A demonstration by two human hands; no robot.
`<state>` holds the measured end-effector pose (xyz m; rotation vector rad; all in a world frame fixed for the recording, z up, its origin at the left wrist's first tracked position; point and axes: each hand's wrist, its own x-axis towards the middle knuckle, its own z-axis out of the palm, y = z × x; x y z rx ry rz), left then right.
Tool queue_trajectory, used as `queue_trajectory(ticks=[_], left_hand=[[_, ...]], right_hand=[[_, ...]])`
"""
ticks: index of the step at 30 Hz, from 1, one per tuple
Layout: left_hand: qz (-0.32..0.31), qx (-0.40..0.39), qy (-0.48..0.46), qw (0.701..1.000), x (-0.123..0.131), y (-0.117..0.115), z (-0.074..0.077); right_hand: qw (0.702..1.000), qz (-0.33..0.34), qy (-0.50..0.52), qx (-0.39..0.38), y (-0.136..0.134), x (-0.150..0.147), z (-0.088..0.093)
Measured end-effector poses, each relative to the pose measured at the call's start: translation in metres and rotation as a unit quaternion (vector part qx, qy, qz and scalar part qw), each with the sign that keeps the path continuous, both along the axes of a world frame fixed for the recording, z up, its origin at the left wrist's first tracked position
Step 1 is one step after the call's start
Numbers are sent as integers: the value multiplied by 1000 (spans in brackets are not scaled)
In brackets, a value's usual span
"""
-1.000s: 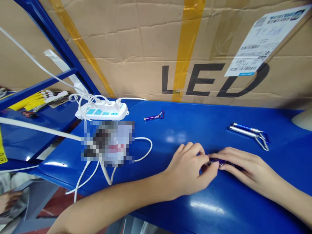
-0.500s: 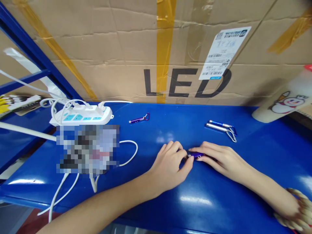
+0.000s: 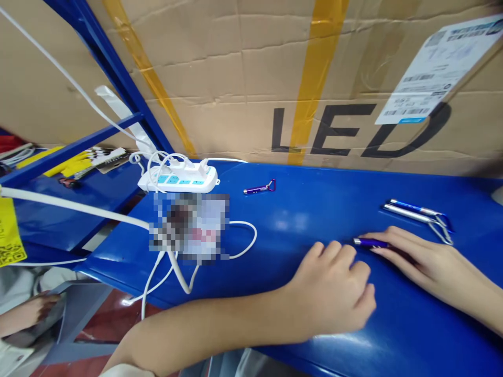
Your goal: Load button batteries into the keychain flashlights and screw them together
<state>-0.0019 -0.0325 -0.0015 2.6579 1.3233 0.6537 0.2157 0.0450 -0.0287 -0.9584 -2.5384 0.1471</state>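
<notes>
Purple with a silver tip, the slim tube [image 3: 371, 243] is at the right part of the blue surface [image 3: 298, 209], between its back and front edges; whether it touches the surface I cannot tell. The right hand [image 3: 426, 264] has it pinched between thumb and fingers, its far end hidden in the grip, its silver tip pointing toward the left edge. What has just changed is the left hand [image 3: 334, 293]: half a second ago its fingers met the tube's tip, and now it is drawn apart, nearer the front edge. Its fingers are curled, and I cannot tell whether anything sits inside them. For the work in hand, this seems to mean that the tube rests in the right hand's care alone and that the handling at its tip is paused or over. Toward the right edge, beyond the right hand, a blue tube [image 3: 412, 207] and a silver tube [image 3: 406, 213] lie side by side. Near the back edge lies another purple tube [image 3: 256, 189], and a white power strip [image 3: 178, 183] stands by the back left corner
</notes>
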Motion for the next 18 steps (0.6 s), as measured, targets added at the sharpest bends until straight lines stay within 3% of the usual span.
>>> queue_trajectory(ticks=[4, 9, 18], left_hand=[[-27, 33, -50, 998, 1, -14, 12], [-53, 58, -99, 992, 1, -24, 27], [-47, 47, -105, 992, 5, -27, 19]], right_hand=[[998, 21, -37, 54, 4, 1, -4], [996, -12, -30, 88, 2, -4, -6], [989, 33, -69, 126, 2, -7, 2]])
